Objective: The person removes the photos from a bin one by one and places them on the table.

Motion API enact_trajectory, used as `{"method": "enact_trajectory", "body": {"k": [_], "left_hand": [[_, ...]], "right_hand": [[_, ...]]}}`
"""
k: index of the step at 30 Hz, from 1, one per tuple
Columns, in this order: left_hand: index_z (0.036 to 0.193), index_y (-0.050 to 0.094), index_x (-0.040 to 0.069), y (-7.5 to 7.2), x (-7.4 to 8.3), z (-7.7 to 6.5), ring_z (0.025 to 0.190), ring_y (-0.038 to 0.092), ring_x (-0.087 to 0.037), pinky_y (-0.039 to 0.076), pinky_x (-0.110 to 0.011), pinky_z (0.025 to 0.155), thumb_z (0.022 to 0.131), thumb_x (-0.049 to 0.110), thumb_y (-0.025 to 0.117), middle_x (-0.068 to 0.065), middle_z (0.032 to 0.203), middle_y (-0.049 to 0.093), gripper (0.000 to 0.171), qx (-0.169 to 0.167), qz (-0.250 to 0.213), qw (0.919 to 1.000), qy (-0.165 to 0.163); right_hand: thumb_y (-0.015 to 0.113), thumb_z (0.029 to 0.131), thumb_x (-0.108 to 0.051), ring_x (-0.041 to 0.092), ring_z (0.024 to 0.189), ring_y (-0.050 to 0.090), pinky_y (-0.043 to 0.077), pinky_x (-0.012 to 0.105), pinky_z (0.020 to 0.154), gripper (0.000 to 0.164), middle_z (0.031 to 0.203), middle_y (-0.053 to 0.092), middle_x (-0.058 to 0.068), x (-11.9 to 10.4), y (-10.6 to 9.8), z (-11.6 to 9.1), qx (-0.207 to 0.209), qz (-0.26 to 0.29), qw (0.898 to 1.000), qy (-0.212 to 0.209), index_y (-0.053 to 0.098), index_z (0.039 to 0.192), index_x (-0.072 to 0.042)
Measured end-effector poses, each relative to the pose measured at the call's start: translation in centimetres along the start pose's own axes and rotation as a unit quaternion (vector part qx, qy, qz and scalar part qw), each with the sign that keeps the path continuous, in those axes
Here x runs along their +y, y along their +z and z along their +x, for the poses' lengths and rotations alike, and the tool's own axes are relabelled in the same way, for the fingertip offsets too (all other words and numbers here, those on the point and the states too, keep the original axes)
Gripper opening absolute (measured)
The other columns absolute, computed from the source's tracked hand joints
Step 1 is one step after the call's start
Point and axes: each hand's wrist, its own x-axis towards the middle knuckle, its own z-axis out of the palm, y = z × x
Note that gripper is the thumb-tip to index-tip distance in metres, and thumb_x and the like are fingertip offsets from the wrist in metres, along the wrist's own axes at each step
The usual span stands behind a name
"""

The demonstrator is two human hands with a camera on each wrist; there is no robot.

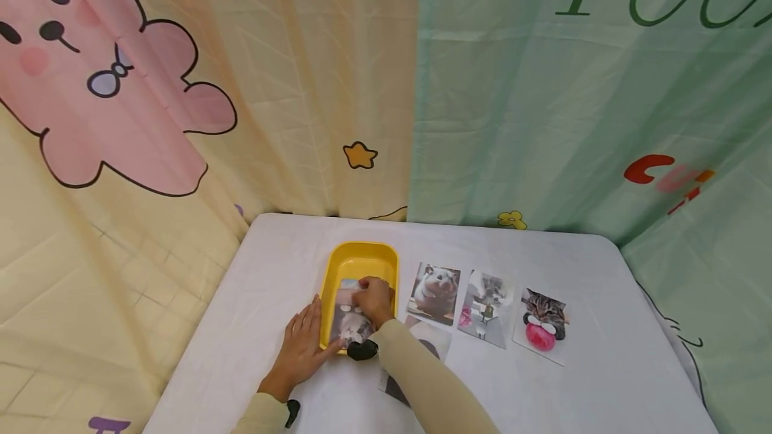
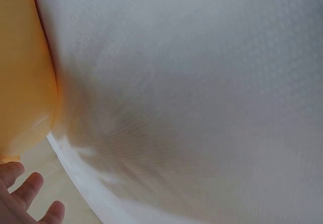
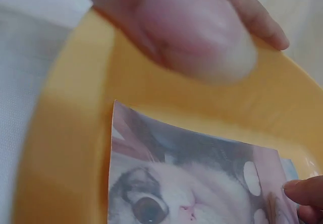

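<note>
A yellow tray (image 1: 362, 250) stands on the table with a cat photo card (image 1: 352, 324) in its near half. My right hand (image 1: 375, 300) reaches into the tray, its fingertips pinching the card at one edge. Up close in the right wrist view, the card (image 3: 202, 183) shows a cat's eye and pink nose, and another card's edge peeks out behind it. My left hand (image 1: 299, 340) rests against the tray's left side, fingers straight and thumb at the near rim; that thumb (image 3: 197, 32) looms large in the right wrist view.
To the tray's right lie a hamster photo (image 1: 435, 292), a grey kitten photo (image 1: 487, 310) and a tabby cat photo with a pink ball (image 1: 543, 323). More photos (image 1: 435, 339) lie partly under my right forearm. Printed curtains (image 1: 512, 119) hang behind the white table (image 1: 609, 300).
</note>
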Motion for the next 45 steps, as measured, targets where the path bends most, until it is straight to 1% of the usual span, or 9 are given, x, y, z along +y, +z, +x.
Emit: {"method": "enact_trajectory", "body": {"k": [6,11,16,20,24,27,32,39,45], "left_hand": [[0.148,0.017,-0.011,0.0,0.1,0.1,0.138,0.028,-0.038,0.02,-0.058,0.11,0.088,0.056,0.057,-0.024,0.155,0.022,0.098,-0.005,0.005,1.0,-0.002],[0.148,0.018,-0.011,0.0,0.2,0.1,0.138,0.029,-0.038,0.021,-0.057,0.11,0.088,0.058,0.056,-0.023,0.155,0.023,0.099,-0.007,0.012,0.9999,-0.007],[0.148,0.018,-0.01,0.0,0.2,0.2,0.138,0.029,-0.038,0.021,-0.058,0.11,0.088,0.059,0.055,-0.023,0.155,0.023,0.099,-0.007,0.016,0.9998,-0.007],[0.148,0.018,-0.01,0.1,0.2,0.1,0.138,0.029,-0.038,0.02,-0.058,0.11,0.088,0.059,0.056,-0.024,0.155,0.023,0.099,-0.006,0.013,0.9999,-0.008],[0.149,0.017,-0.01,0.1,0.2,0.1,0.138,0.028,-0.038,0.019,-0.058,0.11,0.087,0.059,0.056,-0.023,0.155,0.023,0.1,-0.007,0.007,0.9999,-0.011],[0.149,0.016,-0.009,0.1,0.2,0.1,0.139,0.027,-0.038,0.019,-0.057,0.111,0.087,0.059,0.056,-0.023,0.156,0.022,0.1,-0.009,0.006,0.9999,-0.013],[0.149,0.016,-0.01,0.1,0.2,0.1,0.139,0.027,-0.039,0.019,-0.057,0.11,0.088,0.058,0.056,-0.023,0.156,0.022,0.099,-0.009,0.01,0.9998,-0.011],[0.149,0.015,-0.01,0.0,0.2,0.1,0.139,0.026,-0.039,0.018,-0.058,0.111,0.088,0.054,0.058,-0.024,0.156,0.022,0.098,-0.011,0.003,0.9998,-0.014],[0.149,0.014,-0.009,0.1,0.1,0.2,0.139,0.026,-0.039,0.017,-0.057,0.111,0.089,0.056,0.055,-0.024,0.156,0.021,0.098,-0.012,0.006,0.9998,-0.013]], "right_hand": [[0.076,0.07,-0.009,0.027,0.092,0.06,0.034,0.045,0.089,0.025,0.086,0.07,0.001,0.0,0.2,-0.2,-0.003,-0.049,0.998,-0.029,0.074,0.095,-0.005],[0.078,0.071,-0.012,0.021,0.086,0.061,0.034,0.042,0.085,0.023,0.081,0.069,-0.003,0.0,0.2,-0.2,-0.005,-0.057,0.998,-0.035,0.075,0.094,-0.007],[0.078,0.073,-0.01,0.014,0.075,0.058,0.046,0.029,0.078,0.023,0.077,0.065,-0.004,0.0,0.0,-0.1,-0.015,-0.003,0.999,-0.028,0.074,0.095,-0.006],[0.077,0.074,-0.005,0.013,0.073,0.059,0.054,0.029,0.069,0.027,0.082,0.065,0.002,0.0,-0.4,-0.2,-0.03,0.057,0.998,-0.021,0.072,0.1,-0.001],[0.073,0.078,-0.003,0.014,0.071,0.059,0.054,0.029,0.066,0.028,0.095,0.069,0.008,-0.1,-0.9,-0.3,-0.035,0.059,0.997,-0.022,0.071,0.106,-0.001],[0.068,0.081,-0.002,0.015,0.069,0.06,0.053,0.029,0.063,0.022,0.099,0.069,0.011,-0.2,-1.1,-0.3,-0.04,0.048,0.997,-0.035,0.072,0.103,-0.002],[0.065,0.084,-0.004,0.019,0.076,0.065,0.055,0.031,0.068,0.012,0.092,0.071,0.009,-0.4,-1.5,-0.3,-0.038,0.031,0.996,-0.071,0.074,0.093,-0.005],[0.066,0.086,-0.006,0.019,0.08,0.067,0.056,0.031,0.072,0.011,0.088,0.072,0.008,-0.7,-3.1,-0.1,-0.037,0.049,0.991,-0.117,0.075,0.093,-0.002],[0.067,0.087,-0.008,0.024,0.088,0.067,0.055,0.038,0.08,0.012,0.09,0.072,0.009,-0.6,-5.1,0.0,-0.002,0.061,0.989,-0.138,0.075,0.093,-0.003]]}}
